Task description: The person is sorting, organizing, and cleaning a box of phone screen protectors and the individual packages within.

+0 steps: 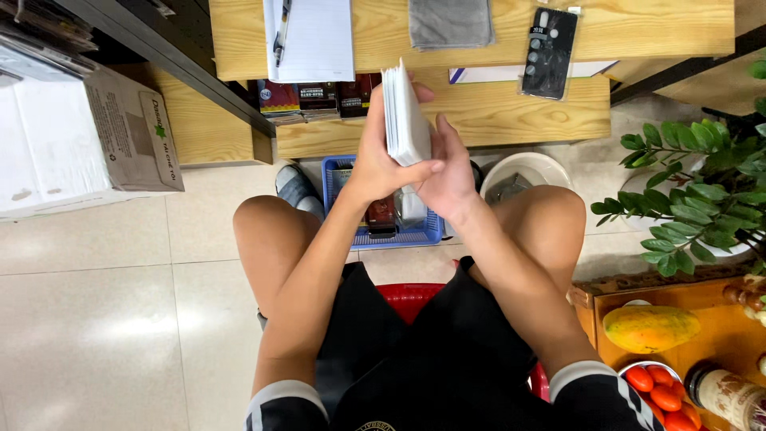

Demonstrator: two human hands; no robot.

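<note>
My left hand point(377, 156) grips a thick stack of white cards point(405, 118), held upright on its edge above my knees. Its thumb presses the stack's right face and its fingers wrap the left side. My right hand point(448, 174) touches the lower right of the same stack, fingers curled against its face and bottom edge. Both forearms reach out over my lap. I sit on a red stool point(408, 297).
A blue basket point(349, 199) with small packs sits on the floor under my hands, a white bowl point(527, 172) beside it. The wooden desk point(495, 104) ahead holds white paper with a pen, grey cloth and a black phone case. Cardboard box left; plant, papaya and tomatoes right.
</note>
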